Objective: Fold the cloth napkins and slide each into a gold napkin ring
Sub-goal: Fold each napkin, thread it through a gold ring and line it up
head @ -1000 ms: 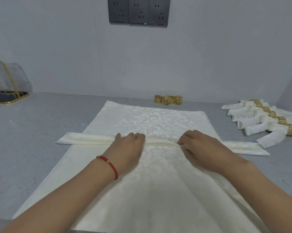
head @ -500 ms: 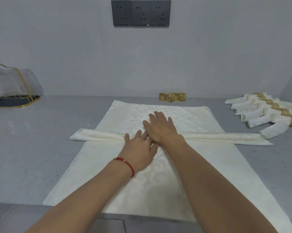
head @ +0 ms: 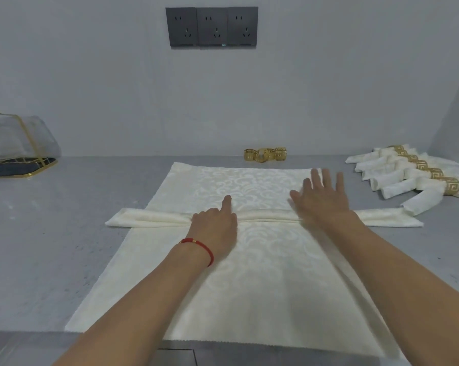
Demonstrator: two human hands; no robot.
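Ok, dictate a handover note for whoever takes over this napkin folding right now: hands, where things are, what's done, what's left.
Left hand: pressing the folded napkin strip mid-length, forefinger straight, other fingers curled.
Right hand: flat and open over the strip's right part.
The strip lies across a flat open napkin.
Done: five ringed napkins at far right.
Left: ring this strip, then fold and ring the open one. Loose gold napkin rings sit by the wall.

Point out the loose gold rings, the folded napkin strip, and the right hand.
loose gold rings [head: 264, 154], head view, middle ring
folded napkin strip [head: 154, 217], head view, left part
right hand [head: 322, 198], head view, back of hand
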